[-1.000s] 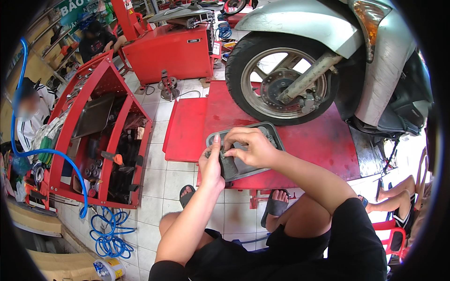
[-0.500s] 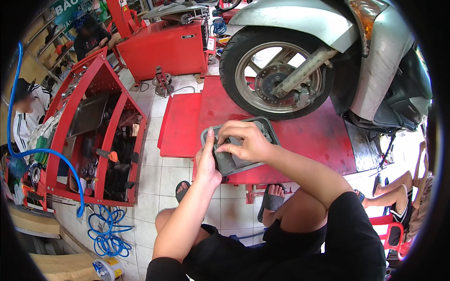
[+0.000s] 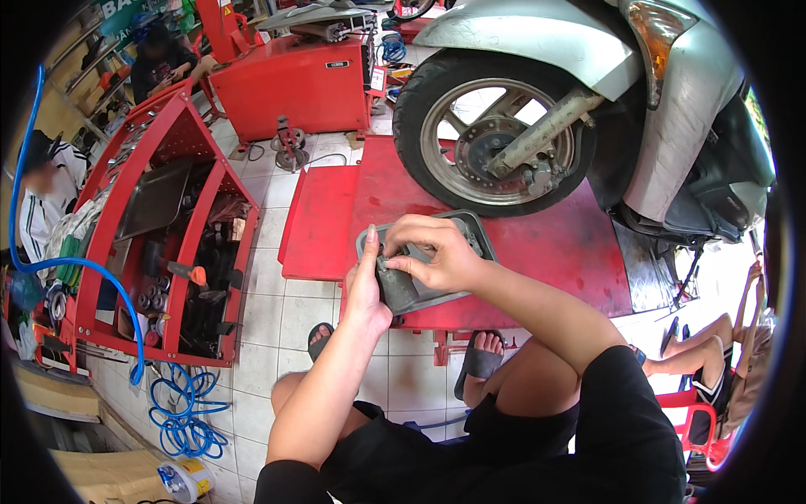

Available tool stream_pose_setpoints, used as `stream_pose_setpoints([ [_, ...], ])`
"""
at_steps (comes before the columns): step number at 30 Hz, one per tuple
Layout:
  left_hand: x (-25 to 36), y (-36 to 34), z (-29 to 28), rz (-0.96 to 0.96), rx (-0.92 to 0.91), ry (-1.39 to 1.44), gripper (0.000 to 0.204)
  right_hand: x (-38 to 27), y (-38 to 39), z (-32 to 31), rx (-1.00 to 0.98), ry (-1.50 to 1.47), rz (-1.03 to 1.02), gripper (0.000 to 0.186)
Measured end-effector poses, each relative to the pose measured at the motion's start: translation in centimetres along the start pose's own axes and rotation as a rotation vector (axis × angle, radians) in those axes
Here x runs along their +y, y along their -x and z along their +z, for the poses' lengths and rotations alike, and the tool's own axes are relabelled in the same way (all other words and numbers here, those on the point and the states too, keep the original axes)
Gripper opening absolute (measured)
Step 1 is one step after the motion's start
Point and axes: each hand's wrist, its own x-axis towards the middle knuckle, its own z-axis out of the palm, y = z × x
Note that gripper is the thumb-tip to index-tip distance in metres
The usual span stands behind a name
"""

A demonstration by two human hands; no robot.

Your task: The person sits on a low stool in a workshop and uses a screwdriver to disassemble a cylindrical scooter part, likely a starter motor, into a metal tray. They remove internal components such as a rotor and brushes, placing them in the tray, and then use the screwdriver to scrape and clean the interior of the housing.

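Note:
My left hand (image 3: 367, 291) is wrapped round a dark grey, rounded metal part (image 3: 400, 291), its thumb pointing up along the side. From the right, my right hand (image 3: 443, 254) reaches over with curled fingers, thumb and fingertips pinched at the part's upper end. Whatever small piece sits between those fingertips is hidden. Beneath both hands lies a grey metal tray (image 3: 433, 297) with several small parts at its far right, partly covered by my right hand.
The tray rests on a red lift platform (image 3: 537, 281). Beyond it stands a silver scooter's front wheel (image 3: 495, 143). A red tool cart (image 3: 180, 244) and coiled blue hose (image 3: 189, 412) are at left. Seated people (image 3: 50, 202) are at left, far left and right.
The view has shifted slightly. My hands keep nearly the same grip, with small finger movement at the part's upper end.

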Motion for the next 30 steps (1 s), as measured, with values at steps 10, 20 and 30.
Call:
stream_pose_setpoints([
  [10,-0.2,0.0,0.2,0.025,0.021,-0.039,0.054,0.5,-0.3,0.1,0.048,0.063,-0.055,0.022],
  [20,1.4,-0.9,-1.1,-0.031,0.036,0.1,0.062,1.8,-0.5,-3.8,0.307,-0.703,0.665,0.028],
  [30,2.7,-1.0,-1.8,-0.021,0.081,0.156,0.062,-1.3,-2.2,-5.6,0.254,-0.857,0.635,0.024],
])
